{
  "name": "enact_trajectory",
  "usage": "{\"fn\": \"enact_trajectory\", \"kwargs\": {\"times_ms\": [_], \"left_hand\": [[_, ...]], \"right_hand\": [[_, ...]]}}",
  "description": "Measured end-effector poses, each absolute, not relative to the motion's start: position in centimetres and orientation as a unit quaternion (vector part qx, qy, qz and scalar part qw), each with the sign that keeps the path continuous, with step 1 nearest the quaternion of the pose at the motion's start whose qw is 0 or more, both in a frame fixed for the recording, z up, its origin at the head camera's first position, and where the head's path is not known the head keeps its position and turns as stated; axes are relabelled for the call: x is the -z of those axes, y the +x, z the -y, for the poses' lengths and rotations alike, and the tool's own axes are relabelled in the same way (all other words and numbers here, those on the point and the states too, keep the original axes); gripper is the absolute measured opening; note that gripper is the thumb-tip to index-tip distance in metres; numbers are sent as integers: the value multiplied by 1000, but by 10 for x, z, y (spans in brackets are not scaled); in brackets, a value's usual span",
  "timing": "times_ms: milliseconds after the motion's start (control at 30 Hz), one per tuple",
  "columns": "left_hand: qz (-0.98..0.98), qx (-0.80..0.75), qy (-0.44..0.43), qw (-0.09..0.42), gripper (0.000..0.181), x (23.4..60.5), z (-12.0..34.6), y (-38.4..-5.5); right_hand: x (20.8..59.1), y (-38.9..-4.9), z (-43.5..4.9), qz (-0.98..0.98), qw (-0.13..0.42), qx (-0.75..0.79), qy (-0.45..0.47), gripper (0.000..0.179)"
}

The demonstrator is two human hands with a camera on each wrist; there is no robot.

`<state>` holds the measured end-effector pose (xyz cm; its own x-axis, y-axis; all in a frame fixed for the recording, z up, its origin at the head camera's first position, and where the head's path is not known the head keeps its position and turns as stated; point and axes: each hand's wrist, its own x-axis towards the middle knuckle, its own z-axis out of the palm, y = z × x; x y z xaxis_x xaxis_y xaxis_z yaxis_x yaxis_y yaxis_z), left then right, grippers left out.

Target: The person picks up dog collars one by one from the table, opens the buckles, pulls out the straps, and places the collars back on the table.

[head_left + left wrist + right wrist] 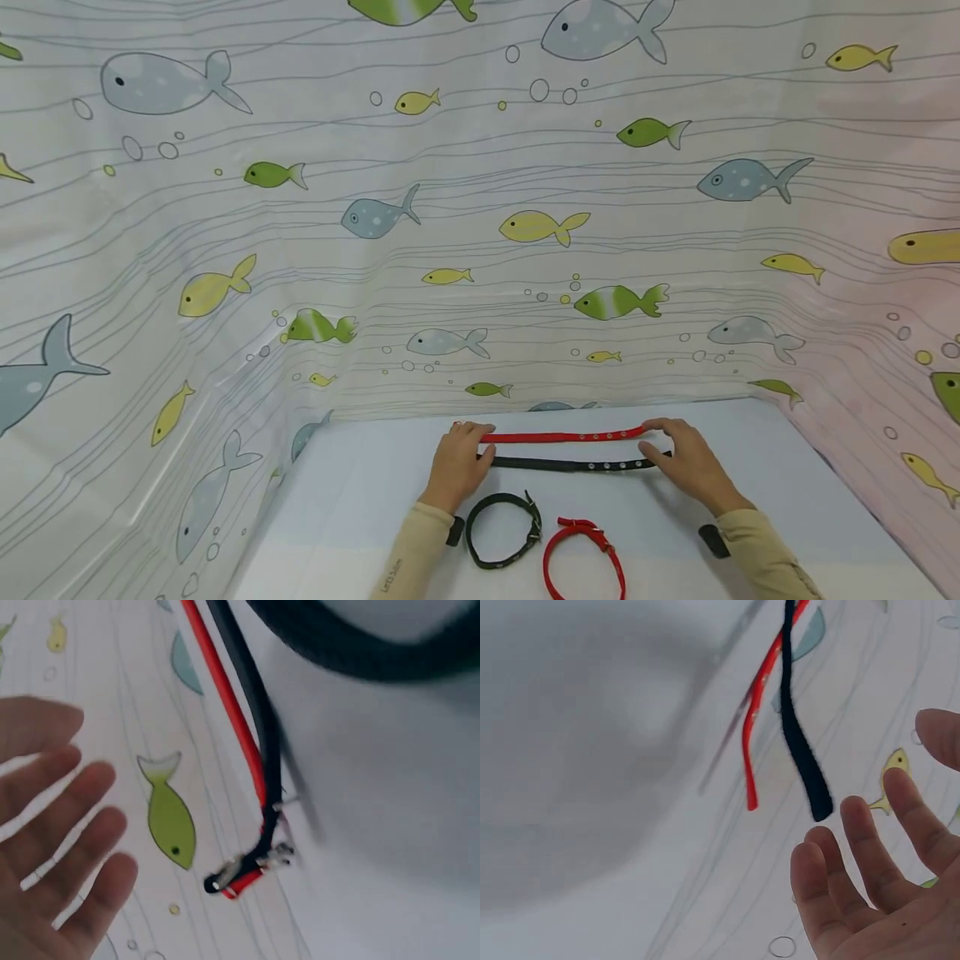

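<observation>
Two pet collars lie stretched out straight across the table, a red collar (532,437) behind a black collar (536,464). My left hand (459,462) is at their left ends, where metal buckles (276,856) show in the left wrist view; its fingers are spread and relaxed there, apart from the straps. At the holed right ends is my right hand (693,462). In the right wrist view its loosely bent fingers (866,855) stand beside the black tip (819,806), with nothing gripped. Eyelets dot both straps toward the right.
Nearer to me, a black collar buckled into a loop (469,533) lies beside a red looped collar (602,542), cut off by the lower frame edge. A white table (345,500) carries everything. Fish-printed sheeting (480,250) rises behind and along both sides.
</observation>
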<state>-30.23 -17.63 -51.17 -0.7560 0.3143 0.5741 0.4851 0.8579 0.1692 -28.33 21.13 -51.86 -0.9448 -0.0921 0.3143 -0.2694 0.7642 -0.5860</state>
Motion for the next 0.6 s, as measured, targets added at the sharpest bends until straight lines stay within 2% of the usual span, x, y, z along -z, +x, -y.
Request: {"fn": "enact_trajectory", "kwargs": {"times_ms": [167, 300, 433, 600], "left_hand": [[933, 146, -285, 164, 29, 511, 161, -294], [944, 110, -301, 71, 36, 517, 151, -290], [946, 87, -312, 26, 40, 522, 145, -286], [942, 76, -327, 9, 44, 523, 140, -283]], "right_hand": [[509, -278, -205, 924, 167, -327, 110, 40], [504, -274, -200, 921, 173, -329, 115, 39], [502, -271, -197, 918, 175, -334, 120, 38], [499, -268, -194, 916, 175, -340, 122, 36]]}}
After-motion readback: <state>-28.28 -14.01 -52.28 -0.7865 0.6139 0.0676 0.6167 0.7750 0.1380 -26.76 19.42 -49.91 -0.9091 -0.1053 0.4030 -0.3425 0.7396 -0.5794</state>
